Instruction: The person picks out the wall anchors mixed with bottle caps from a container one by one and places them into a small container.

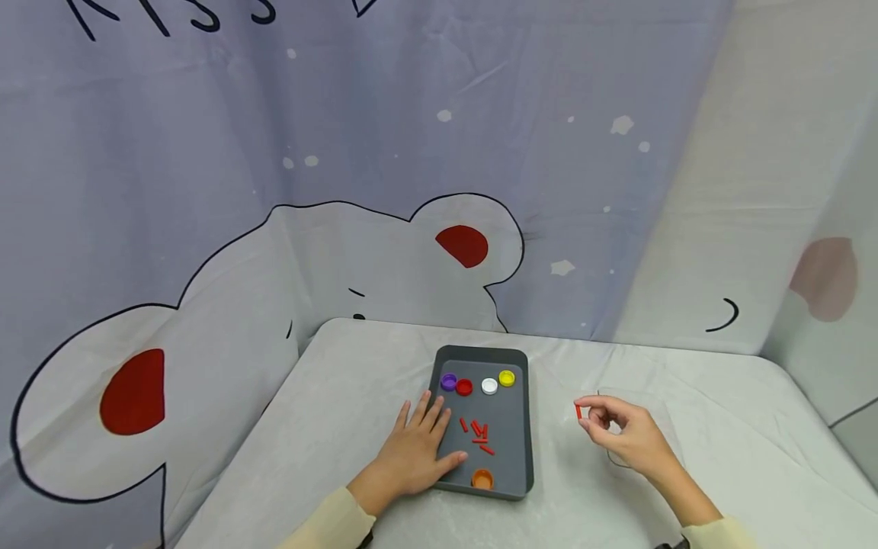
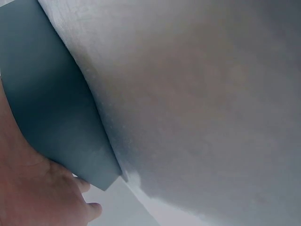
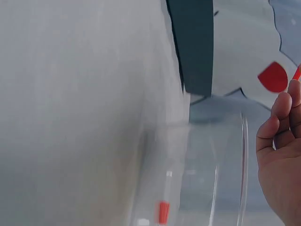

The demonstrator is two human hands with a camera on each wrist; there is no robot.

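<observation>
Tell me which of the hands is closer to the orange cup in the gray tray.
Left. The left hand lies over the left edge of the gray tray, thumb near the orange cup; the right hand is farther, right of the tray, pinching a red stick.

The left hand (image 2: 42,188) lies against the dark tray's (image 2: 56,94) side.

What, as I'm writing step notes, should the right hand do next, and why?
Probably lower the red stick into the clear box: the right hand pinches it near that box, and something red shows through the clear wall. Similar sticks lie in the gray tray.
</observation>
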